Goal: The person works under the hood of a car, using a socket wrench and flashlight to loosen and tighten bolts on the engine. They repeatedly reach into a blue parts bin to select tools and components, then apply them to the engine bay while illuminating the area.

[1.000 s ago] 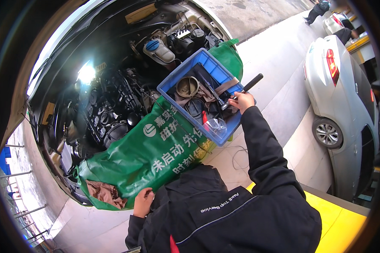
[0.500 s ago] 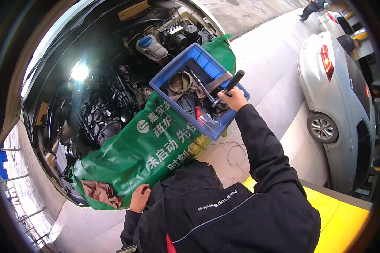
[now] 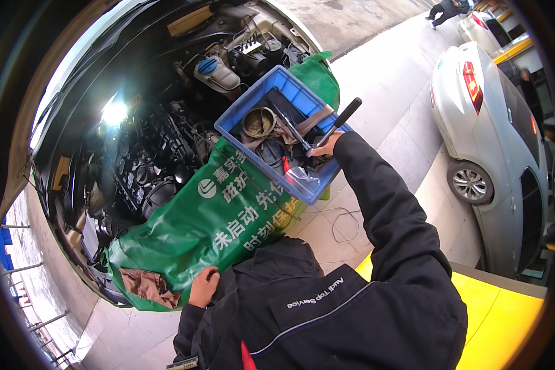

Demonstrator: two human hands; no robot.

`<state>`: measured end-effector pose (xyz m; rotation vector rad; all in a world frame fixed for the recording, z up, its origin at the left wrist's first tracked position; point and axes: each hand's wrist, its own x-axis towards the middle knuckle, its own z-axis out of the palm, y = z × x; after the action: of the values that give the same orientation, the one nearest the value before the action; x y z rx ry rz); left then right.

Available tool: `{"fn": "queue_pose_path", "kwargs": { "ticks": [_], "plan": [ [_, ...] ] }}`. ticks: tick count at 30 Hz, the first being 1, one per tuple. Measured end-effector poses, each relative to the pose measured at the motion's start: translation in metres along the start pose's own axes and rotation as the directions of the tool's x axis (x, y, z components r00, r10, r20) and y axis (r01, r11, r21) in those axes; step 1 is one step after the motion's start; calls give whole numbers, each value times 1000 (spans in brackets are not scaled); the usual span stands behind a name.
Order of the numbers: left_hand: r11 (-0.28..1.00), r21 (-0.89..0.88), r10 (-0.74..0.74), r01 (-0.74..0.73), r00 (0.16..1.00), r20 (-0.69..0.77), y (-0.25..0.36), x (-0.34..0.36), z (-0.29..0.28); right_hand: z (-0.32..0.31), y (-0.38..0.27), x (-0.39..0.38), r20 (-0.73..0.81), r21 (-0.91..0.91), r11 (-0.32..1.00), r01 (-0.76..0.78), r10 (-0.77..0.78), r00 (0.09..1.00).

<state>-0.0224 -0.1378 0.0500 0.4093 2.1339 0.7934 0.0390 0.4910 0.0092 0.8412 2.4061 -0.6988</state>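
Note:
A ratchet wrench (image 3: pixel 346 117) with a black handle is in my right hand (image 3: pixel 327 147), whose fingers are closed round it near its head. The hand reaches over the right side of a blue plastic crate (image 3: pixel 269 175), and the wrench handle slants up past the rim. Inside the crate lie a long metal extension bar (image 3: pixel 295 131), a round metal cup-like part (image 3: pixel 259 123), brown cloth, a red-handled tool and a clear plastic bag (image 3: pixel 303 177). My left hand (image 3: pixel 205 287) rests at the near edge of the green fender cover (image 3: pixel 185 246), fingers loosely laid and seemingly holding nothing.
The open engine bay (image 3: pixel 148 166) spreads to the left, with a bright work lamp (image 3: pixel 114 113) shining in it. A crumpled brown cloth (image 3: pixel 148 286) lies on the cover. A silver car (image 3: pixel 490 148) stands at right, and a distant person (image 3: pixel 447 11) is at the far right.
My right hand has shifted slightly lower and left toward the crate, with the ratchet wrench moving along and its handle tilting a little. My left hand stays on the cover's edge.

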Motion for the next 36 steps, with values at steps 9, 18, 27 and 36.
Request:
{"fn": "queue_pose_path", "kwargs": {
  "ticks": [9,18,27,36],
  "plan": [
    [1000,1,6,-6,1000,-8,-3,6,1,-31,-29,-50,-366,-220,973,-71,-14,931],
    [1000,9,12,-12,1000,-9,-8,17,-1,-60,-19,-64,-553,-271,937,-219,35,833],
    [999,33,25,-25,999,-21,-17,23,2,-57,8,-69,-290,-283,957,-63,-23,957],
    [998,-43,-52,52,999,-7,-30,12,7,-33,-71,-21,-439,-178,982,70,-143,887]
  ]
}}
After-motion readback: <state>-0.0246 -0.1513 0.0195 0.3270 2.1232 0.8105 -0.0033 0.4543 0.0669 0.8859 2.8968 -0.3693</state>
